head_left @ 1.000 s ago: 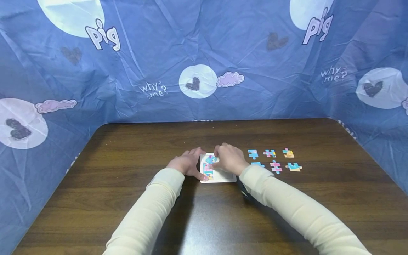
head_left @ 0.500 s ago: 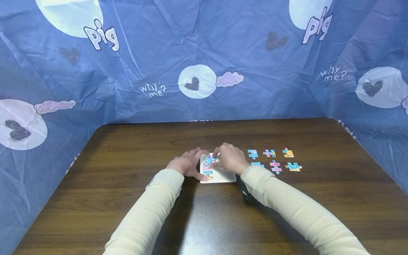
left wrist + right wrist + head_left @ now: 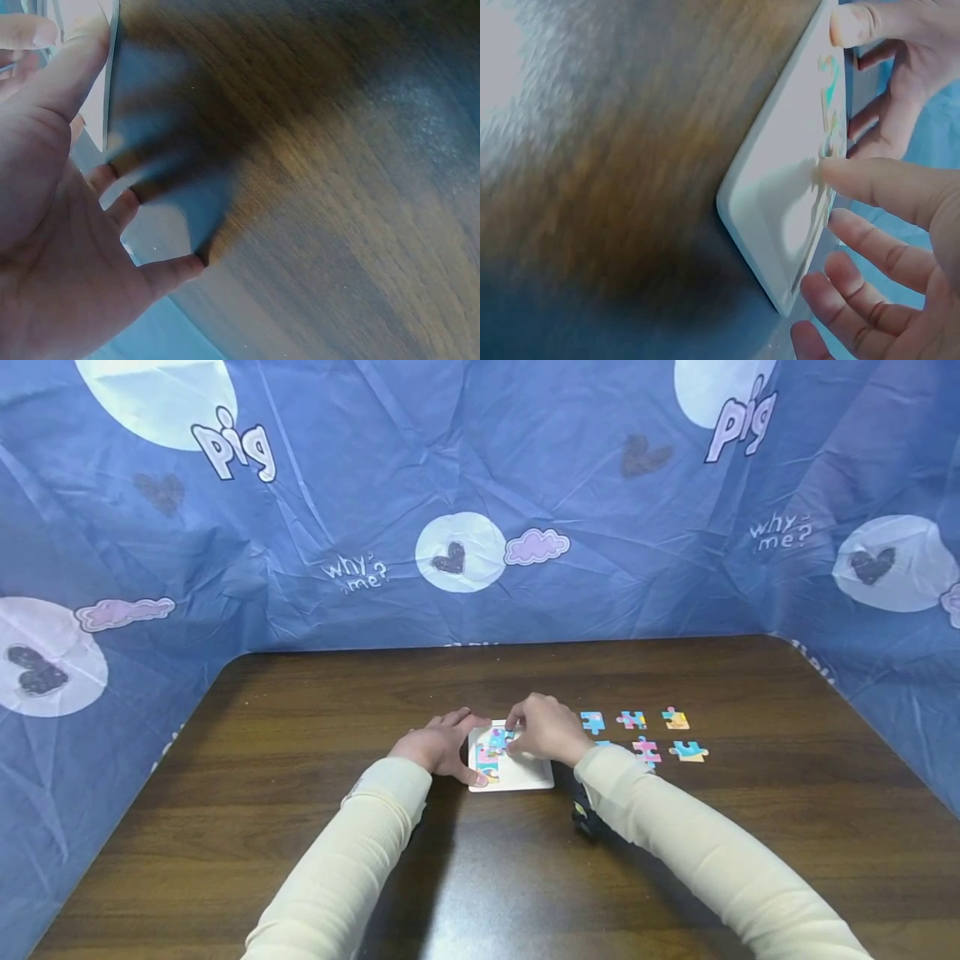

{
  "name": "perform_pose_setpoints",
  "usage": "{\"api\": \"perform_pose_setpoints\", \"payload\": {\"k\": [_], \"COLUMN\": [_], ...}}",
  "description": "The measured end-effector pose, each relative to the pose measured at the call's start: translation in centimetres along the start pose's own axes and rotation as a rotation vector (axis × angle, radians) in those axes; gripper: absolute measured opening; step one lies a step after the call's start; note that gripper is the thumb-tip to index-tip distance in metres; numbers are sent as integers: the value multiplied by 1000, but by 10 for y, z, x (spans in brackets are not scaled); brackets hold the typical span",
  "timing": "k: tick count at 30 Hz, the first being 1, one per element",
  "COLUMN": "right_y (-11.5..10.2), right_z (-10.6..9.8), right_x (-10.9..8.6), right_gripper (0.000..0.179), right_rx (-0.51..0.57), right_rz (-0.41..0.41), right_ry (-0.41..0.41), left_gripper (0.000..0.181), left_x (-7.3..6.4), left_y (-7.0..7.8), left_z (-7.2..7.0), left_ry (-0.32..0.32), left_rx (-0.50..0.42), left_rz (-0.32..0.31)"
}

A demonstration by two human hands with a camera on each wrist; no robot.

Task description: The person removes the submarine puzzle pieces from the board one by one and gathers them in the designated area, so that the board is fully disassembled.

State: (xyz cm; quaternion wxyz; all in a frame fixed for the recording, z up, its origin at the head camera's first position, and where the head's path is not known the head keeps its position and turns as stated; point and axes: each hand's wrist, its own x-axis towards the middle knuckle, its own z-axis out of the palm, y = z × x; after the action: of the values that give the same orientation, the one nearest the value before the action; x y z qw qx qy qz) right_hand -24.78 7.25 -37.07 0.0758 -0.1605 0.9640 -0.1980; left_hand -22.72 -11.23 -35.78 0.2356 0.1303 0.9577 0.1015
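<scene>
A white puzzle board lies on the table between both hands. At its left side, my left hand steadies it, thumb on the near left corner; the left wrist view shows the other fingers splayed on the table. My right hand is over the board's far right part, thumb and index finger at a blue jigsaw piece, which they pinch near its right edge. Below that piece, a pink jigsaw piece and a teal-yellow one lie along the board's left side. The right thumb hides part of the pieces.
Several loose jigsaw pieces lie in two rows right of the board, among them a yellow one and a pink one. The right sleeve partly covers the nearer row. A blue printed cloth hangs behind the wooden table.
My right hand has shifted slightly right and lifted a little, showing more of the blue jigsaw piece, which sits farther right. The left hand keeps its place at the board.
</scene>
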Motion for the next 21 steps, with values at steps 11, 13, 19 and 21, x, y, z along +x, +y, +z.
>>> {"api": "perform_pose_setpoints", "payload": {"k": [11, 13, 19, 21], "right_y": [19, 24, 38, 43], "right_z": [-17, -20, -29, -32], "right_x": [-6, -8, -12, -14], "right_gripper": [31, 32, 33, 32], "right_rx": [61, 70, 109, 120], "right_rz": [-7, -7, -46, -57], "right_ry": [1, 5, 15, 19], "left_gripper": [89, 88, 88, 88], "left_x": [2, 2, 4, 4], "left_y": [1, 1, 0, 1], "left_z": [-1, -1, 0, 0], "left_ry": [-10, -11, -11, -11], "left_rx": [-11, -13, -17, -22], "left_rz": [7, 7, -1, 4]}}
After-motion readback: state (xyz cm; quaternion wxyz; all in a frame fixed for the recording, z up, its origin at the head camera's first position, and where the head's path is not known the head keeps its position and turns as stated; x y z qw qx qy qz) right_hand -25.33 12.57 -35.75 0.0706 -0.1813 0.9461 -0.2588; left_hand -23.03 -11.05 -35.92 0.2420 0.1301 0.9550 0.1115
